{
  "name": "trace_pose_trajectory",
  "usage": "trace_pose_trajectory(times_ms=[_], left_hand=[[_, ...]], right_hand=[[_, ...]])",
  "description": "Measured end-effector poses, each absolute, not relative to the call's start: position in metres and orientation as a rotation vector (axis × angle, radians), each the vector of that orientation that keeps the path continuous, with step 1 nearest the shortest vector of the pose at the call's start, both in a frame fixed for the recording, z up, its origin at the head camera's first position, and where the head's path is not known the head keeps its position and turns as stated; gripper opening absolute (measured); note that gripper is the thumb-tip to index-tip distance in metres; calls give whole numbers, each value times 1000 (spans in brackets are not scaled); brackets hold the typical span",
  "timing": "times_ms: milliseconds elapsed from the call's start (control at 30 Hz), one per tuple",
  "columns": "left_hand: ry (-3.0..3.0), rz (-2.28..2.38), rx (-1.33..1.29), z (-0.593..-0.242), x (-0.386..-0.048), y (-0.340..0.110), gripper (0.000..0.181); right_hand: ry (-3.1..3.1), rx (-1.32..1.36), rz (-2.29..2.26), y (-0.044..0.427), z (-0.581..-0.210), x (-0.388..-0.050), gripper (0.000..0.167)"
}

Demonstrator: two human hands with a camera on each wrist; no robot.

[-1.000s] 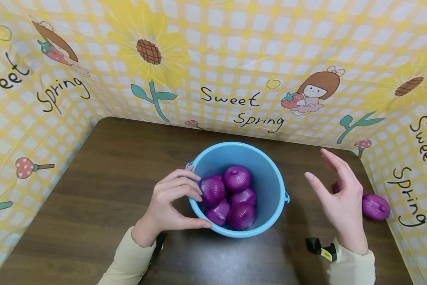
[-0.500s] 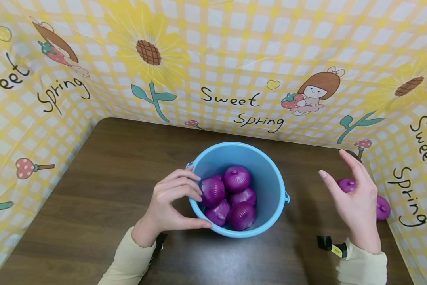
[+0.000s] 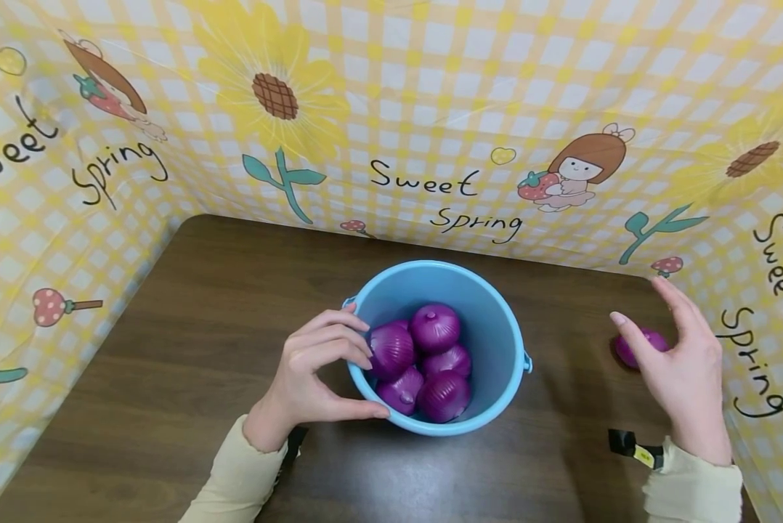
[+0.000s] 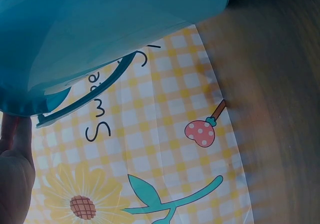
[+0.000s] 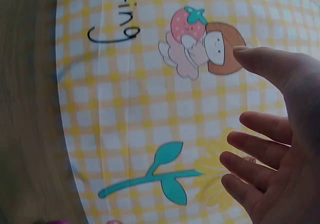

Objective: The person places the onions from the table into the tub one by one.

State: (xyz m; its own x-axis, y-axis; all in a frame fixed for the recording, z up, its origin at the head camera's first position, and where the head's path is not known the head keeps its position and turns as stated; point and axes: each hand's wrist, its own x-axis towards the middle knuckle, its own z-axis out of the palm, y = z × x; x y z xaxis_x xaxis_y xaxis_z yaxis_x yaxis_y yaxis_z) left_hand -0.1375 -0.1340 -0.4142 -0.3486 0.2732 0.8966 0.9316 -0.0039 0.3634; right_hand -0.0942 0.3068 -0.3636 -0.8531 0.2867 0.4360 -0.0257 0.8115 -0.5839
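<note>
A light blue bucket (image 3: 489,341) stands on the table, with several purple onions (image 3: 445,396) inside. My left hand (image 3: 316,363) holds the bucket's left rim, its fingers over the edge and its thumb along the near side. In the left wrist view the bucket's wall (image 4: 125,24) and its handle (image 4: 95,95) fill the upper left. My right hand (image 3: 686,374) hovers at the table's right side, thumb and fingers spread, holding nothing. Beyond its thumb lies a purple onion (image 3: 638,349), partly covered by the hand. A second onion seen there earlier is now hidden by the hand.
The dark brown wooden table (image 3: 189,349) extends around the bucket. A yellow checked cloth (image 3: 431,109) with flowers and lettering rises behind the table and along both sides. A black strap mount (image 3: 633,447) sits at my right wrist.
My right hand has moved rightward over the table, uncovering one loose onion and covering the other. The left hand and the bucket have stayed in place.
</note>
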Motion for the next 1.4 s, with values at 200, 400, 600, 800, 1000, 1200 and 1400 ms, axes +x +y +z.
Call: trace_pose_trajectory(times_ms=[200,400,600,800,1000,1200,1400], left_hand=[[-1664,-1386,-1254,-414,-137,-133,50],[-1671,-1389,-1252,-413,-137,-133,49],[-1679,-1394,-1253,-413,-137,-134,50],[-1678,-1401,-1254,-413,-137,-134,49],[-1667,-1401,-1258,-412,-137,-134,49],[-1679,-1402,-1255,-412,-136,-134,49],[-1676,-1398,-1254,-412,-136,-134,49]], right_hand=[[-2541,-230,769,321,-358,-95,69],[-2611,-243,757,335,-350,-96,70],[-2656,-284,737,346,-348,-100,70],[-2704,-343,733,355,-351,-103,73],[-2754,-397,772,364,-360,-104,81],[-2824,-404,774,377,-375,-106,88],[-2860,-361,761,386,-390,-106,89]])
